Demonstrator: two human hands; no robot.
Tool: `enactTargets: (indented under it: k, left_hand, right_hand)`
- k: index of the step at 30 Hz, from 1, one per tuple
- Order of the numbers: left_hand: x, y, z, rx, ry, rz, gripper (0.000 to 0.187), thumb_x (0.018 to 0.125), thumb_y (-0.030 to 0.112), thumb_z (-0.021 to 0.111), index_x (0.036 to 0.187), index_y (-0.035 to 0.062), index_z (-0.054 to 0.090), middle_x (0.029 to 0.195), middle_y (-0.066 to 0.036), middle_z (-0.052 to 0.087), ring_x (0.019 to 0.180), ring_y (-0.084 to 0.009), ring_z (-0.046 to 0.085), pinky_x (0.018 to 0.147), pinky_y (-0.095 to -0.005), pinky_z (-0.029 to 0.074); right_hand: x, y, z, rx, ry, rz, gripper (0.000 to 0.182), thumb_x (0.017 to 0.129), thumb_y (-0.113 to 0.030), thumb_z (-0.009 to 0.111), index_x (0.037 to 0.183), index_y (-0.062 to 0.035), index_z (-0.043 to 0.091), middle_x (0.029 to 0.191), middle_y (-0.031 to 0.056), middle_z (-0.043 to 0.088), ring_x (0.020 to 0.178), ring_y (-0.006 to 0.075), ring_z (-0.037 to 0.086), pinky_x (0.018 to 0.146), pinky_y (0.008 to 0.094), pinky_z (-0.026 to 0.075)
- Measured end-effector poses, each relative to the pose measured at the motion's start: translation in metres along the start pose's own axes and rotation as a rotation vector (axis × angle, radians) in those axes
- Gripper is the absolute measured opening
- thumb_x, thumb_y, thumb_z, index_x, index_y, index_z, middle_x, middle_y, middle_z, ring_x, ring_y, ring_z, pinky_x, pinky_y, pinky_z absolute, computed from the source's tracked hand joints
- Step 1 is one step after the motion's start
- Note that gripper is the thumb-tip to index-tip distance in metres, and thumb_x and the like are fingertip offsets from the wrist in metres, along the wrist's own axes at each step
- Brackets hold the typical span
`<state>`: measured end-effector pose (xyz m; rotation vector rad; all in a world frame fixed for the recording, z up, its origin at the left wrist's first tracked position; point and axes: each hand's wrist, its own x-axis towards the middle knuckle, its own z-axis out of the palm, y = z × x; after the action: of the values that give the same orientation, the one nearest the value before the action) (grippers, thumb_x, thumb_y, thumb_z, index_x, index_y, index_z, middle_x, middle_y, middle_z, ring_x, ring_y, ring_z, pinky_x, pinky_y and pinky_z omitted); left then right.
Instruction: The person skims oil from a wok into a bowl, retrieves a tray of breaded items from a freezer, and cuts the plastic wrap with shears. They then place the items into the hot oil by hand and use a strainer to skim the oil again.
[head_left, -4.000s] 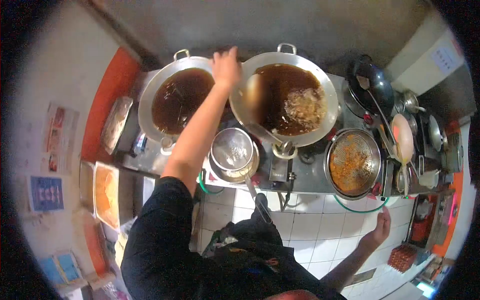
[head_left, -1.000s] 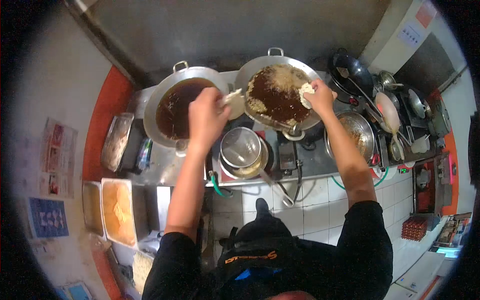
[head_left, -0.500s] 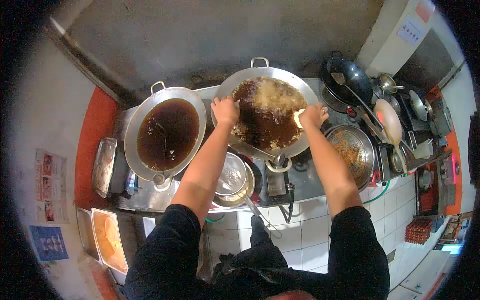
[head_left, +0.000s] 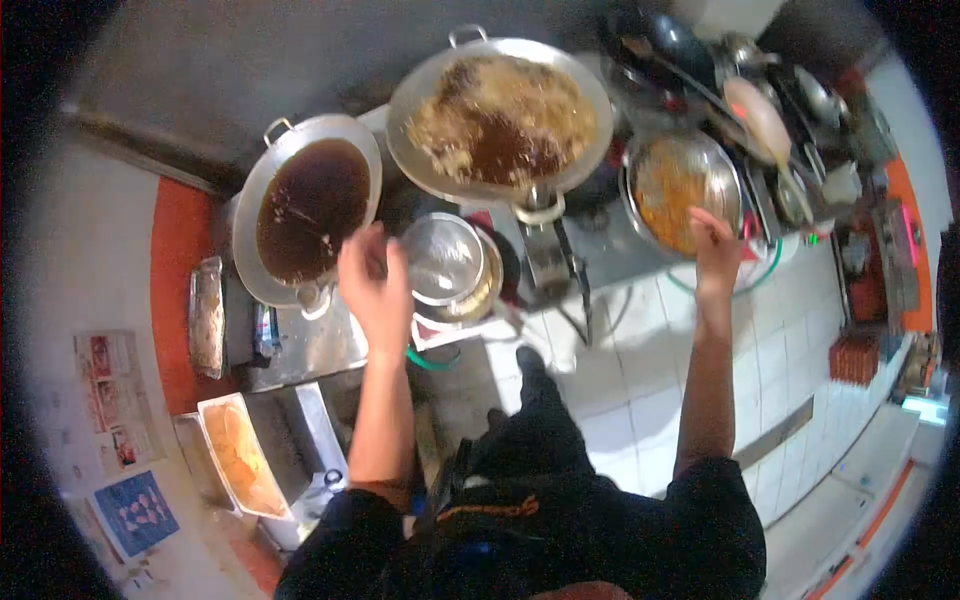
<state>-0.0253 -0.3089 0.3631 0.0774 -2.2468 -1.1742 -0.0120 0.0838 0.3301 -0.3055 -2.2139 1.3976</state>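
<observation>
My left hand is raised near the right edge of a wok of dark oil, with its thumb and fingers apart and nothing between them. Close to it sits a round metal strainer over another vessel. My right hand hovers at the near rim of a steel bowl of orange-brown crumbs. Its fingers are loosely bent and apart, somewhat blurred, and no object shows in them. Behind both hands, pale pieces bubble and foam in the larger wok of oil.
At the back right are a black wok and a large pale ladle. A tray of orange-yellow food stands at lower left. Stacked egg trays rest at far right. White floor tiles lie below the counter.
Both hands have drawn back from the large wok toward my body. The pale piece in my right hand is gone from it. Foam covers more of the oil, and the view has shifted.
</observation>
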Motion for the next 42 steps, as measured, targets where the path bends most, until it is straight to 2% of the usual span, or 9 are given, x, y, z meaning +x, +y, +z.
enactTargets:
  k: [6,14,25,28,29,30,32,36,42]
  left_hand:
    - [-0.224,-0.055,-0.047,0.066,-0.359,-0.310,0.005,0.082,0.001,0.053,0.086,-0.0005,0.051,0.071,0.001,0.047,0.061,-0.0059,0.041,0.054,-0.0210,0.035]
    - [-0.355,-0.110,-0.159,0.707,-0.916,-0.350,0.019,0.072,0.008,0.061,0.088,0.0017,0.054,0.064,-0.013,0.053,0.058,-0.0326,0.053,0.055,-0.0402,0.043]
    - [-0.429,-0.047,-0.181,1.075,-1.236,-0.427,0.035,0.074,0.024,0.056,0.100,0.0023,0.052,0.075,-0.023,0.059,0.074,-0.0418,0.059,0.065,-0.0493,0.047]
    - [-0.422,-0.044,-0.159,1.213,-1.315,-0.446,0.030,0.073,0.021,0.054,0.096,0.0022,0.052,0.079,-0.024,0.060,0.075,-0.0404,0.059,0.065,-0.0492,0.046]
    - [-0.416,-0.045,-0.151,1.223,-1.311,-0.445,0.030,0.073,0.021,0.054,0.096,0.0022,0.052,0.079,-0.024,0.060,0.075,-0.0404,0.059,0.065,-0.0492,0.046]
    - [-0.409,-0.045,-0.144,1.234,-1.308,-0.460,0.029,0.072,0.019,0.054,0.096,0.0021,0.052,0.081,-0.023,0.060,0.074,-0.0396,0.059,0.065,-0.0486,0.047]
    - [-0.400,-0.041,-0.125,1.251,-1.301,-0.478,0.027,0.072,0.016,0.053,0.095,0.0019,0.053,0.082,-0.022,0.060,0.074,-0.0388,0.059,0.065,-0.0479,0.047]
    - [-0.387,-0.022,-0.082,1.109,-1.232,-0.255,0.026,0.071,0.012,0.053,0.095,0.0020,0.053,0.080,-0.021,0.060,0.073,-0.0400,0.058,0.065,-0.0477,0.047]
    - [-0.391,-0.038,-0.099,1.122,-1.245,-0.237,0.027,0.071,0.012,0.053,0.096,0.0020,0.053,0.083,-0.021,0.060,0.079,-0.0407,0.057,0.069,-0.0480,0.046]
  right_hand:
    - [-0.185,0.152,0.030,0.310,-0.199,0.730,0.019,0.082,-0.010,0.059,0.098,0.0004,0.063,0.079,0.0040,0.063,0.069,0.0096,0.057,0.061,0.0214,0.045]
    - [-0.187,0.223,0.179,0.471,-0.402,0.891,0.030,0.084,-0.031,0.057,0.082,-0.0014,0.055,0.071,0.0090,0.062,0.048,0.0148,0.057,0.041,0.0255,0.047]
    - [-0.194,0.246,0.245,1.432,0.089,1.379,0.017,0.089,-0.014,0.051,0.078,-0.0021,0.047,0.058,0.0152,0.057,0.043,0.0218,0.058,0.036,0.0304,0.047]
    - [-0.198,0.246,0.245,1.311,-0.013,1.355,0.016,0.089,-0.011,0.050,0.079,0.0016,0.050,0.057,0.0143,0.057,0.045,0.0208,0.060,0.039,0.0301,0.050]
    - [-0.199,0.245,0.247,0.754,-0.207,0.802,0.017,0.089,-0.012,0.050,0.080,0.0025,0.050,0.058,0.0145,0.058,0.047,0.0204,0.060,0.040,0.0296,0.051]
    - [-0.201,0.245,0.249,1.034,-0.164,1.151,0.018,0.089,-0.012,0.051,0.079,0.0030,0.050,0.058,0.0142,0.057,0.047,0.0203,0.061,0.040,0.0300,0.051]
    - [-0.213,0.251,0.268,0.614,0.018,0.662,0.016,0.088,-0.010,0.051,0.079,0.0041,0.049,0.059,0.0136,0.057,0.047,0.0204,0.061,0.041,0.0300,0.052]
    - [-0.188,0.238,0.225,1.144,-0.135,1.333,0.015,0.087,-0.007,0.052,0.081,0.0054,0.048,0.060,0.0132,0.056,0.048,0.0203,0.061,0.042,0.0302,0.054]
    - [-0.225,0.252,0.281,0.703,0.050,0.681,0.015,0.086,-0.007,0.053,0.082,0.0056,0.047,0.059,0.0137,0.057,0.047,0.0196,0.060,0.042,0.0294,0.054]
